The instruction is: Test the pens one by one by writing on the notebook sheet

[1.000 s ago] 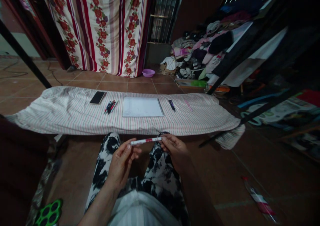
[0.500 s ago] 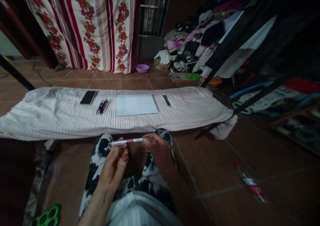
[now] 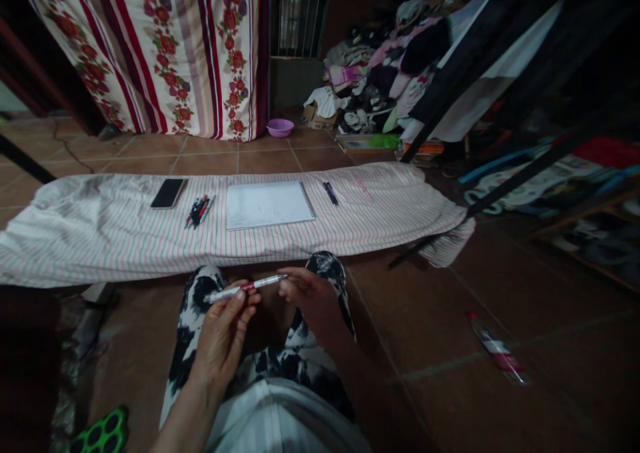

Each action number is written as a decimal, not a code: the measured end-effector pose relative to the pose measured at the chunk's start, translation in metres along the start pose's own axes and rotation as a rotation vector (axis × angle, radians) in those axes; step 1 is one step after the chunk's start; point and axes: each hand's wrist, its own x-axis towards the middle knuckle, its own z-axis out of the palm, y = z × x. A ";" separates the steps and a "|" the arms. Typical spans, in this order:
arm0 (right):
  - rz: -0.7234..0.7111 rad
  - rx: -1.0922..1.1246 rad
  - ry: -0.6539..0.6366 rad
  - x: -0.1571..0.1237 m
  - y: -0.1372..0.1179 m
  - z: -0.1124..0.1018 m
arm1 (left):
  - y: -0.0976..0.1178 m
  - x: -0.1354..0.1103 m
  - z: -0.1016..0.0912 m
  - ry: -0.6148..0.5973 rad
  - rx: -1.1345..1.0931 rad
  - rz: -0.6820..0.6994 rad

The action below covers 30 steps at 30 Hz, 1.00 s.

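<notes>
Above my knees I hold a white pen (image 3: 263, 283) with a red band, nearly level and slightly raised at its right end. My left hand (image 3: 227, 326) grips the pen's left half between thumb and fingers. My right hand (image 3: 315, 299) is curled at the dark right tip, with thumb and fingertips pinched about it; the exact contact is hard to see. Beyond my hands, a spiral notebook (image 3: 270, 206) lies open at a whitish page on a striped cloth (image 3: 125, 239). A bunch of several pens (image 3: 200, 211) is left of it, and two dark pens (image 3: 331, 194) are to its right.
A dark phone (image 3: 169, 193) rests on the cloth's left part, and a faint pink item (image 3: 364, 189) on its right. A bottle (image 3: 497, 349) lies on the tiled floor at right. Farther off are a purple basin (image 3: 280, 128), a floral curtain (image 3: 170, 53) and heaped clothes (image 3: 390, 73).
The pen has tilted, its right end now higher, and my left fingers wrap farther along it. More of the right tip shows beside my right fingers. The view has shifted slightly.
</notes>
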 end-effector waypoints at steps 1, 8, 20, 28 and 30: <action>0.001 -0.001 -0.001 0.000 0.000 0.000 | 0.000 0.000 0.001 0.005 -0.005 -0.001; -0.013 0.011 0.014 0.000 -0.003 -0.001 | 0.003 -0.002 0.005 -0.018 0.001 0.041; 0.020 -0.082 0.020 -0.001 -0.006 -0.004 | 0.000 -0.007 0.006 -0.031 0.000 0.089; 0.023 -0.001 -0.025 -0.001 -0.004 -0.004 | 0.000 -0.005 0.003 -0.030 -0.009 0.092; 0.029 0.057 -0.043 0.000 -0.002 -0.004 | -0.001 -0.004 0.001 -0.012 -0.034 0.088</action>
